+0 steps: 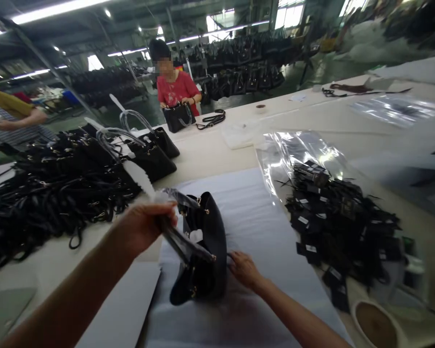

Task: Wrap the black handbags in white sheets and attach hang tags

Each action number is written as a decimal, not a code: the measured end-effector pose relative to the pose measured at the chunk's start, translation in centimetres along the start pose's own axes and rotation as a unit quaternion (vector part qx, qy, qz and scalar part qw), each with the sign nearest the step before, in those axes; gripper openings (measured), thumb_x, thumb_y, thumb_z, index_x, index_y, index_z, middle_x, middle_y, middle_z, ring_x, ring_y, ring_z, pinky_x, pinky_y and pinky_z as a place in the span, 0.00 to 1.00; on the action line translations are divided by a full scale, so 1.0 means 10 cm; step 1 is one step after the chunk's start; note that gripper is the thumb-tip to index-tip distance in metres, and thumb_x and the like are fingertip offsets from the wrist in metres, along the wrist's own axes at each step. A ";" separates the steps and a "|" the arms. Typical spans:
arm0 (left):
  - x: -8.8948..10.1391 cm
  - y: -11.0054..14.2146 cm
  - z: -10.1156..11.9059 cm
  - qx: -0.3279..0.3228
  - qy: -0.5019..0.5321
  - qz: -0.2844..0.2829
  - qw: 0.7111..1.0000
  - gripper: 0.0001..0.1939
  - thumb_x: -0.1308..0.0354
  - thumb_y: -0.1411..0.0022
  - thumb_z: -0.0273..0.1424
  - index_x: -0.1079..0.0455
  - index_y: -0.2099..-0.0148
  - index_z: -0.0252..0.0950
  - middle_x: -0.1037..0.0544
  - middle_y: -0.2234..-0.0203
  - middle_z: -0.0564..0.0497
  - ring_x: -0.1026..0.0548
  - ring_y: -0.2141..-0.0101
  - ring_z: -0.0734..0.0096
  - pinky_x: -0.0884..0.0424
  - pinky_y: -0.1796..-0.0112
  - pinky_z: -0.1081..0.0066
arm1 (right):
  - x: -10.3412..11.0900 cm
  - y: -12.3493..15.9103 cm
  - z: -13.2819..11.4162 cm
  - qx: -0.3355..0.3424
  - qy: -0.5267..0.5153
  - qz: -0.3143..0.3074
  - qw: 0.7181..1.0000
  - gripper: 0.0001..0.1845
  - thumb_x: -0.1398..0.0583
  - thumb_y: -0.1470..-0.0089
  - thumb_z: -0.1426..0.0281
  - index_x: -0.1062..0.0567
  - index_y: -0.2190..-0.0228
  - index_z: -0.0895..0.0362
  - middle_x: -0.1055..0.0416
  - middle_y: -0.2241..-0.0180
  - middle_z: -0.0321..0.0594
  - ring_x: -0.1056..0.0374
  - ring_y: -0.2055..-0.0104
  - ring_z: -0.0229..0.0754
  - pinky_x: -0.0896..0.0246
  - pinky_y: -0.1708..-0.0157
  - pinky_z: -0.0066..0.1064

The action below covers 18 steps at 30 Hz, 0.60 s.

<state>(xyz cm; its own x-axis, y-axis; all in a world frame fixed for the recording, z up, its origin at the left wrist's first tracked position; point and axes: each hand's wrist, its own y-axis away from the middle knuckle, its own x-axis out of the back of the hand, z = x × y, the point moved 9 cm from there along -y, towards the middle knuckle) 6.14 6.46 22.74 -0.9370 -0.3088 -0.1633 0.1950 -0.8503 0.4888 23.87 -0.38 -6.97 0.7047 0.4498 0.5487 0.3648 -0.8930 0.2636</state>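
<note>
A black handbag (215,241) is tilted on the grey-white sheet in front of me, its opening facing left. My left hand (147,224) is closed around its two handles, which have clear plastic wrapping. A pale strip of wrapping (139,176) sticks up beyond my fingers. Inside the bag's opening a small white piece (196,236) shows. My right hand (243,268) is at the bag's right side, with bent fingers closed at its dark edge; the fingertips are partly hidden.
Black straps (58,193) are heaped at left, beside wrapped handbags (150,159). Black tags (333,217) lie piled at right near clear plastic bags (297,145). A tape roll (377,324) is at lower right, a white board (126,299) at lower left. Across the table a person (177,87) handles another bag.
</note>
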 end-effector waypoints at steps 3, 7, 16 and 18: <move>-0.18 0.30 -0.34 0.055 0.003 -0.030 0.998 0.10 0.53 0.42 0.20 0.31 0.70 0.27 0.42 0.89 0.55 0.39 0.86 0.75 0.34 0.82 0.72 | 0.00 0.44 0.08 -0.032 -0.080 -0.025 0.996 0.19 0.53 0.42 0.66 0.27 0.55 0.53 0.25 0.61 0.44 0.28 0.60 0.44 0.36 0.58 0.35; -0.33 0.52 -0.25 -0.049 0.130 0.036 0.990 0.13 0.53 0.38 0.24 0.33 0.74 0.30 0.46 0.86 0.58 0.43 0.85 0.82 0.33 0.78 0.76 | -0.20 0.98 0.33 -0.199 -0.419 -0.068 0.883 0.28 0.53 0.44 0.48 0.29 0.55 0.55 0.26 0.60 0.44 0.28 0.64 0.43 0.35 0.67 0.34; -0.64 0.86 -0.29 -0.152 0.232 0.072 0.958 0.10 0.52 0.37 0.23 0.33 0.71 0.32 0.34 0.76 0.54 0.33 0.76 0.81 0.28 0.62 0.75 | 0.22 0.94 0.74 -0.238 -0.685 0.146 0.673 0.13 0.38 0.57 0.59 0.32 0.73 0.54 0.28 0.74 0.37 0.30 0.70 0.40 0.35 0.65 0.32; -0.66 0.83 -0.39 -0.132 0.235 0.091 0.959 0.11 0.53 0.37 0.23 0.34 0.72 0.33 0.32 0.75 0.54 0.30 0.74 0.80 0.28 0.57 0.71 | 0.38 0.84 0.77 -0.212 -0.676 0.174 0.684 0.13 0.36 0.60 0.61 0.31 0.73 0.53 0.29 0.74 0.36 0.30 0.70 0.40 0.35 0.66 0.31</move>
<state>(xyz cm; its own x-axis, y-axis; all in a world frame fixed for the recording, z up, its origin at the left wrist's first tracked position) 15.07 -0.22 24.58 -0.6580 -0.5675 -0.4950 0.4671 -0.8232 0.3229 34.29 -6.09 -8.77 0.7275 -0.4455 -0.5218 0.0236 -0.7439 0.6679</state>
